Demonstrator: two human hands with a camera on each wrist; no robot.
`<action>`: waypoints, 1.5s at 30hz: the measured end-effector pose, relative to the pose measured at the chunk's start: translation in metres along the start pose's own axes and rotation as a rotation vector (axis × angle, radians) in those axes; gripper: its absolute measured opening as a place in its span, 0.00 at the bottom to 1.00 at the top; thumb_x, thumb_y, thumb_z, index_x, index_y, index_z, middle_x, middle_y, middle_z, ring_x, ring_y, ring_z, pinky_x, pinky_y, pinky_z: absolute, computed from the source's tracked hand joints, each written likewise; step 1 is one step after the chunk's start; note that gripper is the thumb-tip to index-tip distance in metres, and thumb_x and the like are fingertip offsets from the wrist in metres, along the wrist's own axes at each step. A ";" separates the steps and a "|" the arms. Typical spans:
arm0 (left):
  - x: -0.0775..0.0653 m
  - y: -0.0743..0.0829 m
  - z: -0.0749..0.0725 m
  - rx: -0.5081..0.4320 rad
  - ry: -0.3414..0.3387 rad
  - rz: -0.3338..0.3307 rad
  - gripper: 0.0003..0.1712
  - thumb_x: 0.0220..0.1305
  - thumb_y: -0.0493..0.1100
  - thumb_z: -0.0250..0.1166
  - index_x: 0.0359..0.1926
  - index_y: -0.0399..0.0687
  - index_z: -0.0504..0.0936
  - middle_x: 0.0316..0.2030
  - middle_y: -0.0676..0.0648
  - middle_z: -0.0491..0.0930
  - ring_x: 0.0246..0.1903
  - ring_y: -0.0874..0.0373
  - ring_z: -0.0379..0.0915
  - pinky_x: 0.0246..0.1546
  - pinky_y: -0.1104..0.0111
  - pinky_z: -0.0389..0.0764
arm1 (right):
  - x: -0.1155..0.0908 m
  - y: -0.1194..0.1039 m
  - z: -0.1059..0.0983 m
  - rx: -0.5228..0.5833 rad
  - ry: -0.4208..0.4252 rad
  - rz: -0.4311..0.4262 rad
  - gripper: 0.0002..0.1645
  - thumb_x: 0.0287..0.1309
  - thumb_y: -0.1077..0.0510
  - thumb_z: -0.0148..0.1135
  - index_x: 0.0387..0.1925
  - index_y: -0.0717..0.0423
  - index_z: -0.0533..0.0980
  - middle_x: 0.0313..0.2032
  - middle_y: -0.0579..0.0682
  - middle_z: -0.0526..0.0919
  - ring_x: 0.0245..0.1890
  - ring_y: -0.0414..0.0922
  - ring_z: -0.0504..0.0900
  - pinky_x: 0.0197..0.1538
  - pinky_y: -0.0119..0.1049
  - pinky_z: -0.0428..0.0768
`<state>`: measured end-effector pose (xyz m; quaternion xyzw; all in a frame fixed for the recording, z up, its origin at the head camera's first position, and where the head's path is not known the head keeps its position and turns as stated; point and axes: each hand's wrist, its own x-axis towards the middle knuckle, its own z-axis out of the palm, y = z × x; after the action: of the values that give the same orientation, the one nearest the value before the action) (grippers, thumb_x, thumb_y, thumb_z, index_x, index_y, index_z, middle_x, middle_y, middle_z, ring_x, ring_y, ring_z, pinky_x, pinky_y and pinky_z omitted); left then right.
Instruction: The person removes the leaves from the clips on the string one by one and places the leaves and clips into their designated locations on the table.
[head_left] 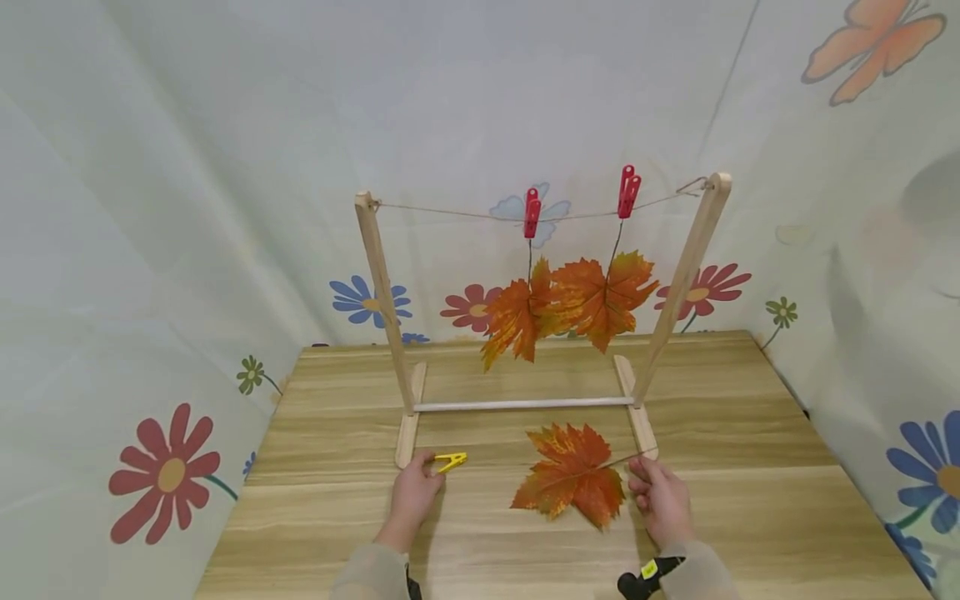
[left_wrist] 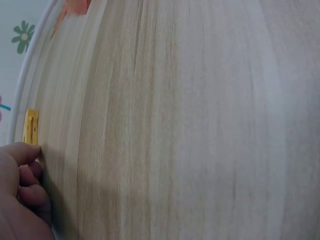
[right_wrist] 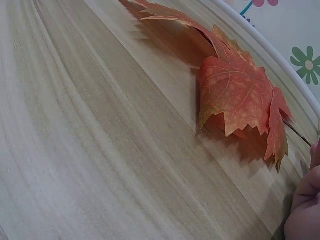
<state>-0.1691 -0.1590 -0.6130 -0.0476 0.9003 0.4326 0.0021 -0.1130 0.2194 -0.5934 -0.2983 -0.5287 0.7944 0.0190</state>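
1. A small yellow plastic spring clip (head_left: 459,457) is pinched between thumb and fingers of the left hand (head_left: 416,492), its narrow end pointed toward the right.
2. The thin, dark stem (head_left: 621,459) of an orange-red maple-shaped leaf (head_left: 573,475) is grasped by the fingertips of the right hand (head_left: 662,497).
3. The leaf is held just above or on the table (head_left: 300,533), between the two hands and in front of the rack; whether its lower edge is touched by the wood grain surface cannot be told.
4. Beyond the hands, a pale wooden rack (head_left: 525,405) is formed by two uprights, flat feet and a low crossbar, with a thin brown string (head_left: 442,210) tied between the upright tops.
5. Two more orange-yellow leaves, one at left (head_left: 513,317) and one at right (head_left: 607,296), are hung by their stems from the string with a left red clip (head_left: 532,215) and a right red clip (head_left: 628,193).
6. The step in hand is judged to be the readying of a third leaf and its clip for hanging.
7. For the next move, the stem would need to be raised to the string, the yellow clip squeezed apart, and both stem and string caught together.
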 end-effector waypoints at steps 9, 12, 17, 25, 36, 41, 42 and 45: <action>-0.003 -0.002 -0.008 -0.059 -0.058 0.001 0.26 0.54 0.37 0.65 0.56 0.37 0.74 0.26 0.49 0.73 0.22 0.59 0.65 0.20 0.68 0.69 | 0.001 0.004 -0.002 -0.038 0.016 0.003 0.22 0.65 0.48 0.54 0.50 0.62 0.72 0.31 0.40 0.83 0.25 0.35 0.76 0.21 0.23 0.68; -0.003 -0.005 -0.010 -0.127 -0.079 -0.025 0.27 0.55 0.38 0.66 0.57 0.39 0.73 0.27 0.49 0.70 0.23 0.59 0.64 0.21 0.70 0.67 | 0.001 0.004 -0.003 -0.035 0.015 0.010 0.24 0.65 0.47 0.55 0.51 0.62 0.71 0.31 0.40 0.83 0.25 0.35 0.76 0.21 0.23 0.68; -0.002 -0.007 -0.012 -0.187 -0.078 -0.027 0.28 0.56 0.38 0.66 0.58 0.37 0.72 0.26 0.50 0.68 0.23 0.59 0.62 0.21 0.71 0.65 | 0.001 0.003 -0.004 -0.017 -0.004 0.008 0.20 0.65 0.48 0.55 0.48 0.61 0.73 0.31 0.41 0.83 0.26 0.35 0.77 0.21 0.23 0.69; 0.000 -0.005 -0.011 -0.252 -0.048 -0.018 0.28 0.57 0.37 0.66 0.58 0.34 0.71 0.24 0.50 0.68 0.23 0.60 0.65 0.21 0.71 0.69 | 0.001 -0.003 -0.005 -0.044 -0.036 0.013 0.20 0.65 0.49 0.54 0.46 0.62 0.75 0.32 0.42 0.83 0.26 0.36 0.77 0.22 0.24 0.68; 0.016 0.021 -0.017 -0.257 -0.001 0.035 0.28 0.57 0.39 0.67 0.58 0.35 0.72 0.21 0.51 0.68 0.18 0.61 0.62 0.18 0.71 0.67 | 0.001 -0.024 0.002 -0.044 -0.033 0.001 0.18 0.62 0.46 0.59 0.44 0.54 0.79 0.35 0.41 0.82 0.25 0.36 0.76 0.21 0.24 0.67; 0.025 0.043 -0.026 -0.285 -0.001 0.052 0.29 0.57 0.37 0.67 0.59 0.37 0.71 0.22 0.49 0.70 0.21 0.60 0.64 0.23 0.69 0.68 | 0.003 -0.035 0.009 -0.054 -0.044 -0.008 0.34 0.62 0.45 0.57 0.62 0.60 0.64 0.37 0.37 0.81 0.26 0.35 0.76 0.21 0.23 0.65; 0.026 0.047 -0.027 -0.292 -0.004 0.058 0.29 0.57 0.36 0.66 0.60 0.37 0.70 0.22 0.49 0.69 0.21 0.60 0.64 0.23 0.69 0.68 | 0.004 -0.037 0.011 -0.053 -0.053 -0.015 0.35 0.63 0.45 0.57 0.64 0.61 0.61 0.37 0.37 0.81 0.25 0.34 0.76 0.21 0.23 0.65; 0.030 0.054 -0.030 -0.278 -0.005 0.067 0.29 0.57 0.36 0.66 0.60 0.38 0.70 0.22 0.49 0.67 0.21 0.60 0.63 0.23 0.69 0.68 | 0.005 -0.043 0.014 -0.046 -0.072 -0.026 0.35 0.64 0.47 0.56 0.64 0.62 0.59 0.37 0.36 0.81 0.25 0.34 0.76 0.20 0.22 0.65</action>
<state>-0.2027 -0.1515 -0.5532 -0.0162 0.8328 0.5531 -0.0170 -0.1363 0.2284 -0.5551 -0.2630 -0.5511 0.7919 0.0033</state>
